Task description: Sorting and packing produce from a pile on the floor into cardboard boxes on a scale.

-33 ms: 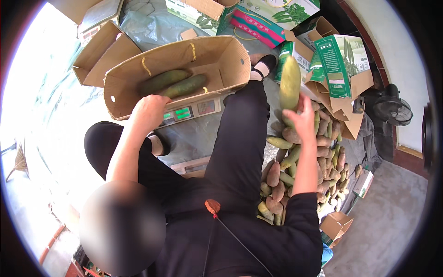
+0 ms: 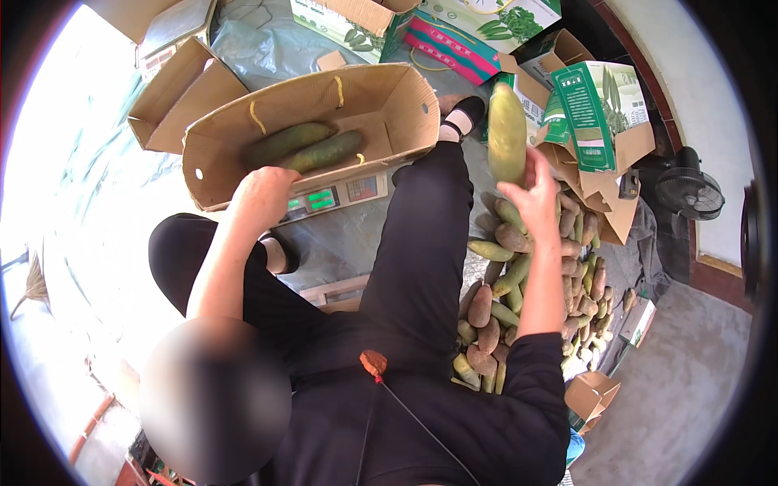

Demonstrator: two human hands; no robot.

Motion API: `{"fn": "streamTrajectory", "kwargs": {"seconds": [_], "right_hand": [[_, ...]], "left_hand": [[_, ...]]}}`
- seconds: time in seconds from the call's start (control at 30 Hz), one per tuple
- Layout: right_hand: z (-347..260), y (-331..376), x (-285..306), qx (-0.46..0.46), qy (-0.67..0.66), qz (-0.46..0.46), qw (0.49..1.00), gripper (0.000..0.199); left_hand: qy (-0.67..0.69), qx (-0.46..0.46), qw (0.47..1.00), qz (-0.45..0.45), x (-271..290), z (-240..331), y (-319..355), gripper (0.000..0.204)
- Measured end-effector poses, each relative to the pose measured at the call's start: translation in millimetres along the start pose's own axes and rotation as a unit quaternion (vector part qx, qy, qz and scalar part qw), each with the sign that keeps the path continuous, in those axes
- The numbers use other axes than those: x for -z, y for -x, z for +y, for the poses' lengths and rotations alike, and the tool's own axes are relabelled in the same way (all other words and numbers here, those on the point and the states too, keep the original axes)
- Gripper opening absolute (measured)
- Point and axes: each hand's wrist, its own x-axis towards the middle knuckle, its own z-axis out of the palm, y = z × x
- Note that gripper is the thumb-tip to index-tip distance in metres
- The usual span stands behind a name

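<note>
A long green fruit [image 2: 507, 134] stood nearly upright in the person's right hand [image 2: 536, 198], the fingers wrapped round its lower end and its long axis pointing up and away from the body, above the heap of green and brown fruit [image 2: 519, 292] piled on the floor at the person's right. To the left of the raised fruit, across the black-trousered knee, lay an open cardboard box [image 2: 389, 109] that already held two green fruits [image 2: 304, 146] lying lengthwise side by side; the box rested on a weighing scale [image 2: 336, 197] whose lit display showed just under its near edge. The left hand [image 2: 261, 194] was closed over that near rim of the box, steadying it, so the right hand alone carried the fruit and was the nearer of the two to the heap, while the box lay leftward and a little forward of it. More flattened and opened cartons [image 2: 174, 93] lay beyond the box, green printed cartons [image 2: 600, 105] stood behind the heap, and a small fan [image 2: 687, 193] sat by the wall at far right.
</note>
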Motion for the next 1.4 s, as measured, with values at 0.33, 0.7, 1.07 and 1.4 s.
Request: {"fn": "streamTrajectory", "kwargs": {"seconds": [0.33,0.7,1.07,1.4], "right_hand": [[-91.7,-80.4,-95.8,0.321,0.266,-0.133,0.899,0.055],[-41.7,-115.0,-122.8,0.297,0.265,-0.061,0.915,0.055],[151.2,13.3,45.0,-0.106,0.143,0.121,0.977,0.033],[288.3,154.6,-13.0,-0.394,0.232,0.063,0.887,0.045]], "left_hand": [[-0.004,-0.003,1.0,-0.011,4.6,3.9,-0.2,0.029],[0.012,0.004,1.0,-0.022,0.5,2.1,-8.7,0.028],[0.053,0.006,0.998,-0.019,6.9,12.9,-3.8,0.029],[0.022,0.053,0.998,-0.01,10.6,29.9,-6.0,0.03]]}}
